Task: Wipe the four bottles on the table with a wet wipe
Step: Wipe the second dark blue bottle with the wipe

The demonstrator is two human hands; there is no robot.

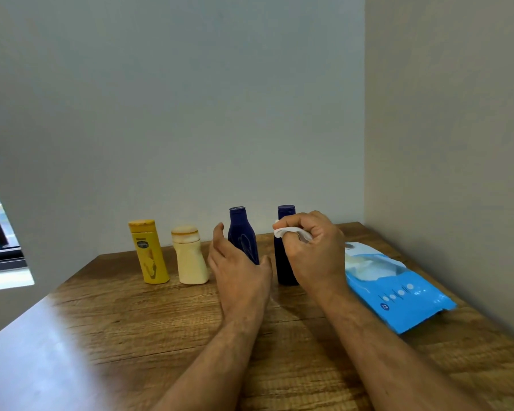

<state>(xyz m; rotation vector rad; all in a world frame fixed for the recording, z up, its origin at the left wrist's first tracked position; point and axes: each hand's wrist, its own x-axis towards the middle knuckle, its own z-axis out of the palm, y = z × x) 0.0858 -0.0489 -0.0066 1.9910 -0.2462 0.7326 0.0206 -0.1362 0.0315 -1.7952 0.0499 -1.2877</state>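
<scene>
Four bottles stand in a row at the back of the wooden table (131,321): a yellow bottle (149,252), a cream bottle (189,258), a dark blue bottle (241,234) and a second dark blue bottle (282,262). My left hand (239,268) is spread around the lower part of the first blue bottle, thumb to its right and fingers to its left; whether it touches the bottle is unclear. My right hand (315,250) pinches a crumpled white wet wipe (290,231) in front of the second blue bottle, hiding much of it.
A light blue pack of wet wipes (395,289) lies open at the right, close to the side wall. Walls stand right behind the bottles and along the table's right edge. A window is at the far left.
</scene>
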